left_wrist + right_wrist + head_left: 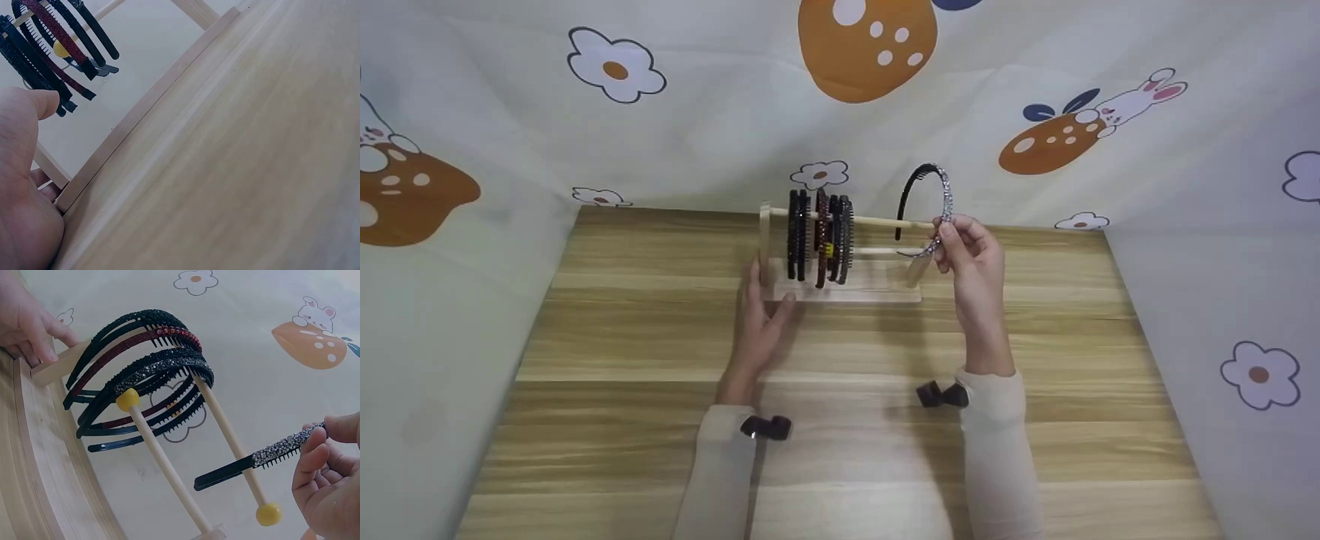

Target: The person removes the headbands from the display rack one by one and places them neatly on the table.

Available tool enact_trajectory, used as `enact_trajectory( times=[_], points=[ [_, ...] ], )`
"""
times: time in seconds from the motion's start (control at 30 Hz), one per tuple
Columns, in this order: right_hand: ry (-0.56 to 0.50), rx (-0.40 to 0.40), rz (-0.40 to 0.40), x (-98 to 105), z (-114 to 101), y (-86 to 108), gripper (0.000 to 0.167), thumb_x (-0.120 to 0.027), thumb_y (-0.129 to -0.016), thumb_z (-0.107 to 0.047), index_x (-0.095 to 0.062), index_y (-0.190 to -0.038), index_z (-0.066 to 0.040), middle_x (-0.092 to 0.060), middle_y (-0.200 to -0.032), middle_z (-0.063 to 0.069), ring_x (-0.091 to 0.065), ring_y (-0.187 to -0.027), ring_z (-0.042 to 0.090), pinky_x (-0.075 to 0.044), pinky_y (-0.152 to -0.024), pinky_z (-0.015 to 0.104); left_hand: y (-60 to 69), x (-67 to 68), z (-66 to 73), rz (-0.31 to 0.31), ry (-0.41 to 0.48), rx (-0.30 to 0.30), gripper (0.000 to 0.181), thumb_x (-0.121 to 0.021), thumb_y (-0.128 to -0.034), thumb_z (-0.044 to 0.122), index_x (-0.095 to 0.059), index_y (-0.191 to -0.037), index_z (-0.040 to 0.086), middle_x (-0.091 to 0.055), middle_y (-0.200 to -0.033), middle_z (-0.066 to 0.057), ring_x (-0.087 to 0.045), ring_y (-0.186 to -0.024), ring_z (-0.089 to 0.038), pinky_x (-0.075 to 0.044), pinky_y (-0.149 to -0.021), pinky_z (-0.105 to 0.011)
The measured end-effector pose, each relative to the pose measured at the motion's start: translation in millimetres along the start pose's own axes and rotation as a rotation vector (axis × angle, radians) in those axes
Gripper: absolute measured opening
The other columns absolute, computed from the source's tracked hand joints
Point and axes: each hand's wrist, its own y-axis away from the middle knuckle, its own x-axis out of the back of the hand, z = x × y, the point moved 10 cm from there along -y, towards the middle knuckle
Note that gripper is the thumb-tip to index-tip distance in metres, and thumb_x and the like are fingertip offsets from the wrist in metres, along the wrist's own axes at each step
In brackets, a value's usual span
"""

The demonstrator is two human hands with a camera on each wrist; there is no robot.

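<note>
A silver glittery headband (pixel 947 196) is pinched between thumb and fingers of my right hand (pixel 979 274), at the right end of a wooden rack (pixel 847 292). In the right wrist view, this headband (pixel 281 449) crosses near a rod with a yellow knob (pixel 269 514), and my right hand (pixel 332 484) grips it. Several dark headbands and a red one (pixel 821 247) hang on the rack's rods, towards the left. My left hand (pixel 757 326) rests against the rack's left end, fingers behind the upright and thumb at the base's front; the left wrist view shows it (pixel 25 174) beside the base (pixel 129 121).
The rack stands at the back of a wood-grain table (pixel 840 450). Behind it and at both sides hangs a pale cloth (pixel 720 112) printed with flowers, orange fruit and rabbits. A dark device is strapped at each sleeve cuff.
</note>
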Motion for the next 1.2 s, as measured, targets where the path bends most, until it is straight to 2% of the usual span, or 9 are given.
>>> enact_trajectory(
  times=[0.13,0.4,0.77,0.93,1.2],
  points=[
    [-0.014,0.007,0.009,4.9,-1.8,-0.1,0.013,-0.063,-0.109,0.002,-0.074,-0.101,0.0,-0.071,-0.09,0.007,-0.055,-0.068,0.011,-0.045,-0.057,0.018,0.4,0.3,0.2,0.005,-0.01,-0.004,0.086,-0.067,-0.1098,0.023,-0.016,-0.177,0.01,-0.019,-0.182,-0.023,-0.027,-0.162,-0.052,-0.019,-0.127,-0.082],
    [-0.028,0.029,0.046,19.5,-5.9,-2.4,0.015,-0.061,-0.11,0.004,-0.074,-0.102,0.002,-0.072,-0.089,0.005,-0.055,-0.069,0.01,-0.046,-0.056,0.017,0.0,-0.7,0.4,-0.003,-0.028,0.004,0.086,-0.067,-0.1101,0.024,-0.015,-0.178,0.015,-0.019,-0.183,-0.021,-0.026,-0.163,-0.05,-0.018,-0.127,-0.083],
    [-0.055,0.029,0.093,32.1,-12.6,-2.8,0.014,-0.059,-0.11,0.004,-0.072,-0.104,0.008,-0.076,-0.089,0.009,-0.054,-0.067,0.011,-0.045,-0.055,0.017,-0.5,0.5,0.4,0.007,0.0,-0.018,0.086,-0.068,-0.1105,0.023,-0.016,-0.178,0.013,-0.022,-0.181,-0.022,-0.032,-0.16,-0.05,-0.022,-0.126,-0.082],
    [-0.055,0.032,0.108,34.9,-15.2,-2.4,0.015,-0.059,-0.111,0.004,-0.072,-0.103,0.006,-0.076,-0.088,0.008,-0.055,-0.067,0.011,-0.045,-0.056,0.017,-0.4,0.1,-0.2,0.002,0.009,-0.019,0.087,-0.069,-0.1098,0.024,-0.016,-0.178,0.015,-0.025,-0.179,-0.024,-0.035,-0.158,-0.051,-0.024,-0.126,-0.082],
    [-0.039,0.093,0.103,44.9,-21.9,-3.0,0.014,-0.061,-0.11,0.003,-0.074,-0.103,0.004,-0.073,-0.089,0.007,-0.056,-0.067,0.011,-0.046,-0.055,0.017,0.7,0.0,-1.6,0.001,0.007,0.018,0.087,-0.068,-0.1107,0.028,-0.016,-0.179,0.016,-0.029,-0.176,-0.026,-0.036,-0.157,-0.051,-0.026,-0.125,-0.082]
  ],
)
